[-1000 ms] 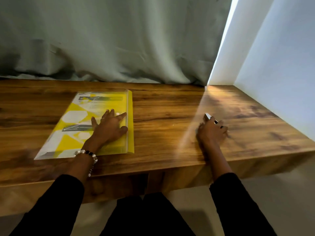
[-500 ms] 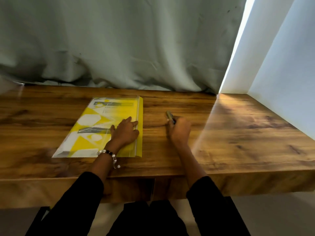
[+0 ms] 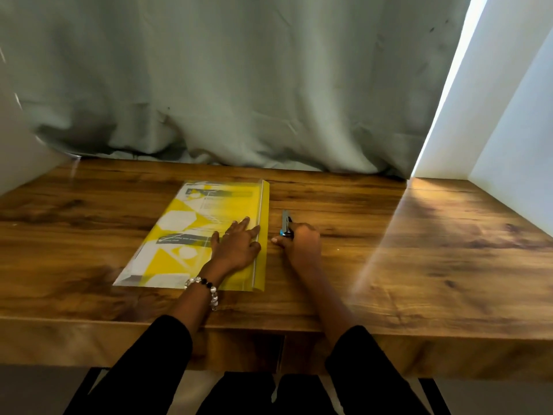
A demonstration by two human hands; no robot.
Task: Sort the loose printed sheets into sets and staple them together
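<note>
A stack of printed sheets with a yellow and white pattern sits inside a clear yellow folder (image 3: 191, 223) on the wooden desk (image 3: 389, 265), left of centre. My left hand (image 3: 236, 245) lies flat on the folder near its right edge, fingers straight. Just right of the folder, my right hand (image 3: 299, 242) grips a small stapler (image 3: 286, 224) with a blue part, its metal end pointing away from me and resting on the desk.
A grey-green curtain (image 3: 239, 85) hangs along the back of the desk. White walls (image 3: 508, 130) close in the right side, and a pale panel stands at the far left. The desk's front edge runs just below my forearms.
My right hand carried the stapler from the desk's right side leftward to beside the folder. My left hand stayed flat on the folder. The view shifted.
</note>
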